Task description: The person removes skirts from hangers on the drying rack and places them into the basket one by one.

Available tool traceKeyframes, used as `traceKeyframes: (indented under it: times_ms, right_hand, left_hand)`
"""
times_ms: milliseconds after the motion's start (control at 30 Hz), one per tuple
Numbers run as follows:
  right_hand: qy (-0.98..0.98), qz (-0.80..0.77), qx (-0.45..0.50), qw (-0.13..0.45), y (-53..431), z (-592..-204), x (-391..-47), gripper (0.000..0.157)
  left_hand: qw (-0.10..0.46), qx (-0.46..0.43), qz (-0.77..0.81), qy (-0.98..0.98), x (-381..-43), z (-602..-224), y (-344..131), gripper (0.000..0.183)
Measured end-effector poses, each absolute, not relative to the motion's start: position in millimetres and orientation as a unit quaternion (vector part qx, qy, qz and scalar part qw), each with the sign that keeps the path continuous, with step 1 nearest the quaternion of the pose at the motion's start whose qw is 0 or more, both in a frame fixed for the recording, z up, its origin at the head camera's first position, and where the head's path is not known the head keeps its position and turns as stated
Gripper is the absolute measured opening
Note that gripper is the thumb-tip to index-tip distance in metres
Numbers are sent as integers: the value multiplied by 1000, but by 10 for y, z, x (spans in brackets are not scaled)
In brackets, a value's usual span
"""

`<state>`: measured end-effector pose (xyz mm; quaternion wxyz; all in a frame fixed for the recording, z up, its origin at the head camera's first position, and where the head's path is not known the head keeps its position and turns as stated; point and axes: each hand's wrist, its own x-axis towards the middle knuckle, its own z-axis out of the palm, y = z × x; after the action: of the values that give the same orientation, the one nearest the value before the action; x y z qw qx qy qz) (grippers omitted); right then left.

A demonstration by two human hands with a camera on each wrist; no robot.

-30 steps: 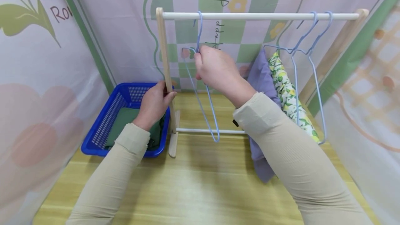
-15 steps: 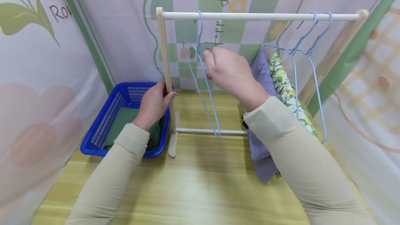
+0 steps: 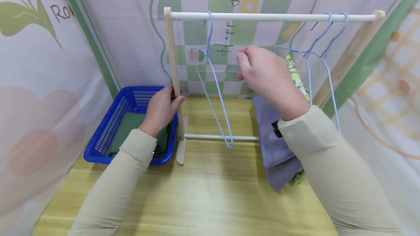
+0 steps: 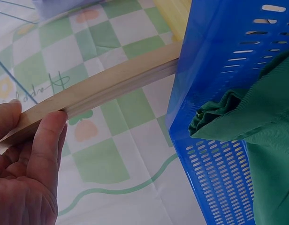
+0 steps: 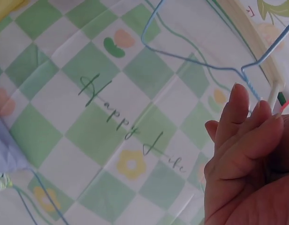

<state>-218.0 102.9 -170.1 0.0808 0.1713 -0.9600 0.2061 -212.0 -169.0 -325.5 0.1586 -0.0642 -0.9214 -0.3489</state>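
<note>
The light-blue wire hanger (image 3: 218,86) hooks over the thin white round rail (image 3: 262,16) near its left end. Its hook and twisted neck run into a slim frame, seen nearly edge-on, whose lower corner dips past the level of the white lower bar (image 3: 226,137).

The hanger hangs just beside the pale, flat wooden upright (image 3: 174,57) that closes off the rack's left side. To its right, a long stretch of rail separates it from two more light-blue hangers (image 3: 317,42), which sit close together above folded lilac cloth (image 3: 275,156) and white fabric printed yellow and green (image 3: 296,79). Outside the upright, very near it, the blue perforated plastic basket (image 3: 93,155) holds dark green cloth (image 3: 126,130); below spreads the yellow wood-grain tabletop (image 3: 210,196).

The left hand (image 3: 160,110) pinches the upright between thumb and fingers, low beside the basket's rim. The right hand (image 3: 267,72) is raised between the hanger and the lilac cloth, apart from both hanger and rail, its fingers loosely bent, drawn together and gripping nothing.
</note>
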Motion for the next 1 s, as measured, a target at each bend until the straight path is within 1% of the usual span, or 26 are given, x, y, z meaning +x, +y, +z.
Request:
traceKeyframes:
  times_ms: [133, 600, 1000]
  right_hand:
    - [-959, 214, 158, 94, 1174, -1673, -2151, 53]
    - [-960, 230, 121, 104, 1647, -1469, -2049, 58]
    - [-966, 198, 77, 150, 1945, -1456, -1961, 58]
  left_hand:
    - [157, -66, -347, -922, -2122, -3259, -1684, 35]
    - [157, -54, -345, -924, -2088, -3259, -1752, 37]
    - [156, -57, -347, -923, -2103, -3266, -1733, 38]
